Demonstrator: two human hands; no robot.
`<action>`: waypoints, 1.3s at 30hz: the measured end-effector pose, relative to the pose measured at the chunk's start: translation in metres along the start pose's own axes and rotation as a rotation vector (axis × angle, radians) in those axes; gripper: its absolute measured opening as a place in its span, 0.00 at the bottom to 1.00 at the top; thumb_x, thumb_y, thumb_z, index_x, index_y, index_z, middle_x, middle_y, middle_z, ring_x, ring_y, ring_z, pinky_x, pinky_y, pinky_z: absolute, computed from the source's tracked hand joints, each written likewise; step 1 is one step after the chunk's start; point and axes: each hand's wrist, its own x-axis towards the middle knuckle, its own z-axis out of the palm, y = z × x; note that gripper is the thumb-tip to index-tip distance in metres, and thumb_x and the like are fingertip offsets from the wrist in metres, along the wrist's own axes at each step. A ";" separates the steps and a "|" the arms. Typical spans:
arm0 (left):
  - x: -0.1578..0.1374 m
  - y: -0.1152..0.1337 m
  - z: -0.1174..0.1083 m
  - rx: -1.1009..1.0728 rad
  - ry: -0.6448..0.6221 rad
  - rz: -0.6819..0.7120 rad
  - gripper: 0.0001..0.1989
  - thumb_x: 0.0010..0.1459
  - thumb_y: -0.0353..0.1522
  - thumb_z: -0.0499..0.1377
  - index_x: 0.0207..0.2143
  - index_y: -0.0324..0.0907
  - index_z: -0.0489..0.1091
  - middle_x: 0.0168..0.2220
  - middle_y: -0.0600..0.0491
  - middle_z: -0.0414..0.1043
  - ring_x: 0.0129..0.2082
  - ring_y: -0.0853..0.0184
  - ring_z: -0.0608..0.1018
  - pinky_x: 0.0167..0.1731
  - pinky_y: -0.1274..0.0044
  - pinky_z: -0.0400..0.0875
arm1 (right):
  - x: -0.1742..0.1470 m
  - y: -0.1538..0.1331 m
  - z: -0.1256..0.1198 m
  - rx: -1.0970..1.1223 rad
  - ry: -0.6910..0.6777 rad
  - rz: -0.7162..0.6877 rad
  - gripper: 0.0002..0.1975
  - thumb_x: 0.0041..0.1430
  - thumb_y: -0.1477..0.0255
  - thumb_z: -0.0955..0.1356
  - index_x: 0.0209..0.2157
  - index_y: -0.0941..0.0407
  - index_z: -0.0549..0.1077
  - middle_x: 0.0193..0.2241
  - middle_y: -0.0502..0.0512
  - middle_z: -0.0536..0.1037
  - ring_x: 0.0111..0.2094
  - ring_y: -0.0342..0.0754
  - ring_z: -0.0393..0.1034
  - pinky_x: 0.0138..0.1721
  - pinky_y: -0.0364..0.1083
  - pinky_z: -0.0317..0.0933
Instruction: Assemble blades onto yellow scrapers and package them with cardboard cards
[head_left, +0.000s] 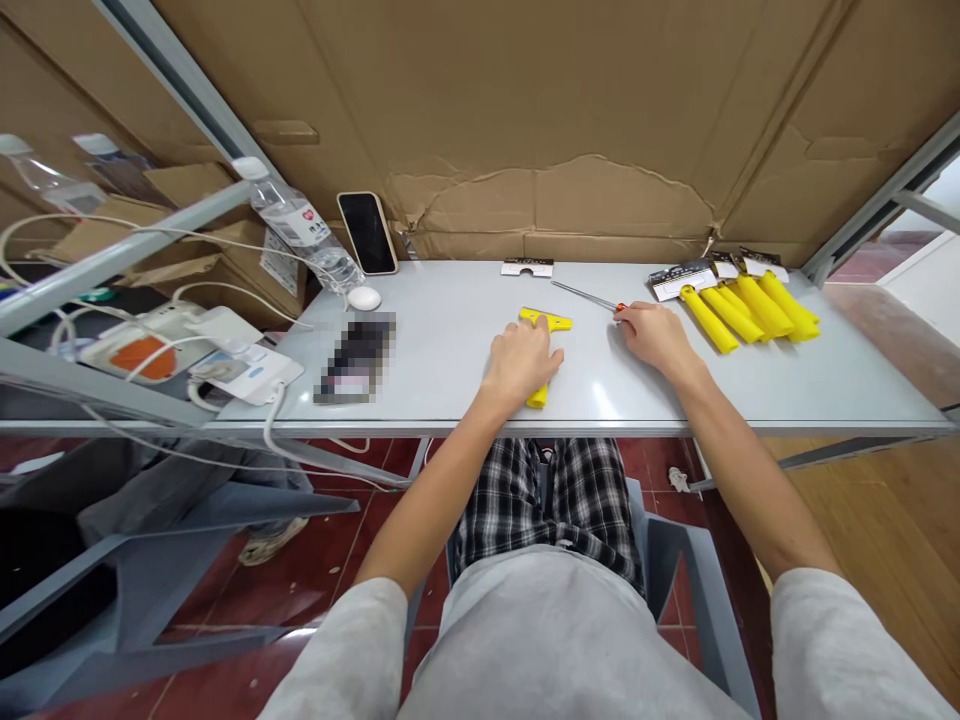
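My left hand (521,362) lies over a yellow T-shaped scraper (553,320), its fingers closed about the handle and pressing it to the table. The scraper's wide head shows beyond my knuckles and its handle end peeks out below the palm. In my right hand (654,336) is a screwdriver (585,294) with a long thin metal shaft. Only a bit of its red handle shows; the rest is inside my fist. The shaft points left and away, its tip just above or on the table, apart from the scraper. A black-and-white header card (527,267) lies at the back edge.
Several yellow-handled scrapers with header cards (750,308) lie at the right. On the left are a leaning phone (367,235), a water bottle (307,225), a white oval object (364,299), a blurred dark item (356,358) and a power strip with cables (244,372). Cardboard (555,110) closes the back.
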 end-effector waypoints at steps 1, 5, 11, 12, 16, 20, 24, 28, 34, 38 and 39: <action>0.000 0.001 0.000 -0.004 -0.013 -0.013 0.28 0.77 0.39 0.57 0.71 0.34 0.69 0.63 0.32 0.80 0.61 0.41 0.83 0.56 0.57 0.80 | 0.000 0.000 0.001 -0.014 -0.004 0.004 0.29 0.78 0.69 0.57 0.65 0.52 0.83 0.64 0.61 0.81 0.58 0.57 0.78 0.57 0.50 0.68; 0.000 0.004 -0.004 -0.027 -0.049 -0.035 0.25 0.75 0.30 0.55 0.71 0.33 0.70 0.62 0.32 0.80 0.58 0.42 0.85 0.55 0.59 0.81 | 0.001 0.000 0.003 -0.041 -0.026 0.017 0.27 0.78 0.67 0.58 0.63 0.52 0.84 0.64 0.62 0.81 0.56 0.57 0.78 0.56 0.50 0.67; -0.005 0.000 -0.012 -0.075 -0.064 -0.016 0.26 0.73 0.25 0.54 0.70 0.31 0.71 0.63 0.31 0.80 0.60 0.44 0.84 0.59 0.59 0.79 | 0.002 0.004 0.004 0.001 -0.030 0.029 0.27 0.77 0.67 0.59 0.62 0.52 0.85 0.65 0.62 0.80 0.59 0.58 0.77 0.58 0.52 0.68; -0.006 -0.002 -0.013 -0.092 -0.064 -0.009 0.26 0.74 0.25 0.54 0.71 0.31 0.70 0.63 0.30 0.80 0.61 0.44 0.84 0.60 0.59 0.78 | 0.002 0.005 0.005 0.008 -0.027 0.029 0.27 0.77 0.67 0.59 0.62 0.52 0.85 0.65 0.62 0.80 0.60 0.58 0.77 0.59 0.52 0.68; -0.008 -0.015 -0.016 -0.223 -0.040 0.030 0.29 0.74 0.26 0.56 0.75 0.33 0.68 0.61 0.33 0.82 0.62 0.46 0.83 0.62 0.59 0.77 | 0.003 0.008 0.007 0.019 -0.002 0.018 0.26 0.76 0.67 0.61 0.61 0.54 0.86 0.63 0.62 0.81 0.59 0.57 0.78 0.61 0.53 0.69; -0.011 -0.032 -0.018 -0.425 -0.025 0.037 0.36 0.74 0.28 0.59 0.81 0.37 0.61 0.60 0.39 0.84 0.61 0.50 0.83 0.63 0.61 0.78 | 0.005 0.012 0.010 0.034 0.043 -0.018 0.25 0.75 0.68 0.61 0.58 0.55 0.87 0.60 0.63 0.82 0.56 0.56 0.78 0.62 0.53 0.68; -0.015 -0.046 -0.015 -0.591 -0.060 0.006 0.38 0.72 0.27 0.60 0.82 0.38 0.58 0.60 0.41 0.84 0.57 0.55 0.85 0.59 0.66 0.82 | 0.007 0.015 0.013 0.047 0.051 -0.020 0.24 0.74 0.68 0.62 0.57 0.54 0.87 0.59 0.63 0.82 0.56 0.58 0.78 0.60 0.54 0.69; -0.019 -0.054 -0.009 -0.781 -0.109 -0.024 0.34 0.73 0.26 0.56 0.80 0.42 0.63 0.63 0.42 0.83 0.50 0.60 0.88 0.51 0.68 0.86 | 0.007 0.016 0.014 0.056 0.065 -0.030 0.25 0.73 0.68 0.62 0.57 0.56 0.87 0.59 0.64 0.82 0.55 0.58 0.77 0.60 0.55 0.69; -0.022 -0.056 -0.005 -0.931 -0.182 -0.067 0.35 0.76 0.26 0.53 0.82 0.51 0.60 0.66 0.42 0.80 0.39 0.65 0.89 0.40 0.68 0.89 | 0.005 0.013 0.012 0.052 0.059 -0.018 0.25 0.73 0.68 0.62 0.57 0.55 0.87 0.60 0.64 0.82 0.56 0.58 0.77 0.60 0.54 0.68; -0.020 -0.057 -0.005 -0.928 -0.173 -0.056 0.34 0.76 0.27 0.53 0.81 0.51 0.61 0.65 0.43 0.81 0.40 0.64 0.89 0.40 0.68 0.89 | 0.004 0.012 0.011 0.048 0.049 -0.006 0.25 0.74 0.67 0.62 0.58 0.54 0.87 0.61 0.63 0.82 0.56 0.58 0.77 0.58 0.54 0.68; -0.020 -0.056 -0.005 -0.909 -0.163 -0.051 0.34 0.76 0.27 0.53 0.81 0.50 0.62 0.64 0.42 0.82 0.41 0.64 0.89 0.40 0.68 0.89 | 0.004 0.012 0.011 0.047 0.047 -0.005 0.25 0.74 0.67 0.61 0.58 0.54 0.87 0.61 0.62 0.82 0.56 0.58 0.77 0.58 0.54 0.68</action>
